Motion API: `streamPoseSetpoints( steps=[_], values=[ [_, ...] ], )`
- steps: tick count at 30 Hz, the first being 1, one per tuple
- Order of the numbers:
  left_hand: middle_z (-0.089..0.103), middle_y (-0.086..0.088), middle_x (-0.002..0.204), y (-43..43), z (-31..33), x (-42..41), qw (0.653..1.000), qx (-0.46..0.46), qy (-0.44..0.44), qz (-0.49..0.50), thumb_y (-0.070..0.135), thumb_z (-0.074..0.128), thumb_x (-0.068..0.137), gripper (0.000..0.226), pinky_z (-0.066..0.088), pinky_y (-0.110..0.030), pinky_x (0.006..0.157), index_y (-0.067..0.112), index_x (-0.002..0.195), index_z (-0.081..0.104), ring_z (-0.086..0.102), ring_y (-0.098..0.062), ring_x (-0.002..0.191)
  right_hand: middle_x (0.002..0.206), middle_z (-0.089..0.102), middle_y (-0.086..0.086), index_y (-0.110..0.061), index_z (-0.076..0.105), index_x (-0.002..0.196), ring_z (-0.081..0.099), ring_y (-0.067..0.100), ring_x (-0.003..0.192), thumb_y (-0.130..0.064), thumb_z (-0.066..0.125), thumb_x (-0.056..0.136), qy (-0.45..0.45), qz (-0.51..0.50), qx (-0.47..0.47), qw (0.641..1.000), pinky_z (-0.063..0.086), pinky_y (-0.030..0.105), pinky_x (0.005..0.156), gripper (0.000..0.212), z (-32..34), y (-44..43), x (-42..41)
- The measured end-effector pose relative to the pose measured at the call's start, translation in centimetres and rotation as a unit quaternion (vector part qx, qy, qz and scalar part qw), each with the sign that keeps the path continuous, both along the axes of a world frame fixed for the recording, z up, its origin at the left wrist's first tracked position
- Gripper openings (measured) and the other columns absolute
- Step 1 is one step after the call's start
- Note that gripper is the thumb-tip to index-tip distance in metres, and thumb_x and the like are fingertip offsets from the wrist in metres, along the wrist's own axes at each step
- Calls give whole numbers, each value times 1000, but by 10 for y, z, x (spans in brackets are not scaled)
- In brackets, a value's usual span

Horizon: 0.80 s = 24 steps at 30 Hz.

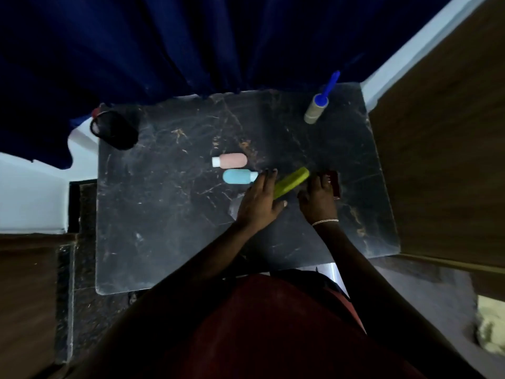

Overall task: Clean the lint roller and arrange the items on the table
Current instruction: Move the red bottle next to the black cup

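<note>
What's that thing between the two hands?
A green bottle lies tilted between the left hand and the right hand, seen in the head view.

A single head-worn wide-angle camera looks steeply down from above the person's chest onto a dark, scratched marble table, which fills the middle of the frame at arm's reach. It faces forward toward a deep blue pleated curtain beyond the far edge, with wood-grain panels bowed by the lens at the right. No second view overlaps it.
</note>
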<state>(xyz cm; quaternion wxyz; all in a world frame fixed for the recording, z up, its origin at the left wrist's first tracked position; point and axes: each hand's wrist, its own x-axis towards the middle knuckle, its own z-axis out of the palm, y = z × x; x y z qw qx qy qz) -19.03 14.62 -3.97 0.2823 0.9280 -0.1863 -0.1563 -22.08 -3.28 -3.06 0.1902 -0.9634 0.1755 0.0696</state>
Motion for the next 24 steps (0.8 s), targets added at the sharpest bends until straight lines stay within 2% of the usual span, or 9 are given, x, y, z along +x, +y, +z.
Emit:
streamPoseSetpoints(
  steps=[2, 4, 7, 11, 15, 17, 19, 21, 24],
  values=[
    [29, -14, 163, -28, -1, -1, 1000, -5, 21, -6, 47, 66, 90, 89, 40, -44, 118, 12, 160, 23, 34, -32, 149, 147, 45, 22, -2, 47, 144, 39, 40, 141, -25, 60, 91, -2, -21, -7, 1000, 30, 44, 119, 60, -2, -23, -4],
    [29, -13, 163, -54, -3, -2, 999, -4, 47, -7, 44, 67, 90, 87, 41, -44, 116, 12, 160, 25, 35, -31, 149, 149, 44, 23, -1, 45, 146, 40, 41, 140, -22, 64, 91, -11, -44, 18, 999, 34, 46, 116, 62, -5, -45, -8],
    [30, -13, 162, -87, -7, -4, 996, -3, 86, -1, 40, 68, 91, 83, 42, -40, 114, 14, 159, 27, 35, -31, 148, 151, 41, 19, -6, 37, 151, 39, 37, 139, -23, 67, 88, 36, -100, 65, 992, 36, 46, 116, 73, -11, -73, -9],
    [38, -17, 157, -129, -12, -3, 989, -25, 141, 30, 33, 68, 94, 78, 40, -44, 116, 11, 158, 29, 42, -34, 143, 149, 48, 11, -15, 44, 149, 45, 31, 138, -20, 55, 97, 47, -90, 77, 992, 38, 38, 115, 54, -21, -97, -6],
    [51, -18, 145, -157, -15, 2, 979, -48, 177, 90, 25, 63, 97, 64, 47, -42, 108, 12, 154, 36, 54, -35, 132, 137, 61, 13, -12, 53, 142, 60, 30, 125, -19, 60, 96, 59, -136, 168, 975, 48, 37, 107, 47, -26, -109, -2],
    [57, -18, 139, -167, -14, 3, 967, -88, 198, 135, 20, 65, 96, 58, 49, -40, 104, 11, 150, 43, 58, -32, 128, 133, 64, 15, -9, 58, 137, 62, 31, 122, -19, 61, 95, 69, -136, 203, 967, 50, 37, 104, 43, -29, -114, -1],
    [62, -16, 135, -173, -13, 4, 944, -146, 226, 189, 15, 67, 95, 52, 51, -41, 107, 7, 143, 48, 61, -30, 126, 131, 65, 15, -8, 61, 133, 63, 29, 122, -19, 62, 95, 71, -132, 226, 963, 48, 33, 103, 39, -31, -118, 0],
    [65, -16, 133, -175, -13, 4, 923, -181, 253, 227, 7, 68, 93, 51, 51, -43, 108, 3, 141, 48, 62, -29, 124, 137, 62, 10, -11, 57, 138, 59, 25, 127, -19, 63, 95, 60, -134, 262, 954, 44, 32, 109, 44, -30, -120, 1],
    [63, -19, 132, -177, -14, 1, 912, -197, 265, 243, -5, 65, 90, 51, 51, -45, 107, -1, 138, 47, 62, -31, 123, 141, 59, 11, -9, 53, 141, 56, 24, 131, -15, 65, 95, 32, -142, 310, 939, 42, 37, 115, 48, -28, -122, 1]
  ],
)
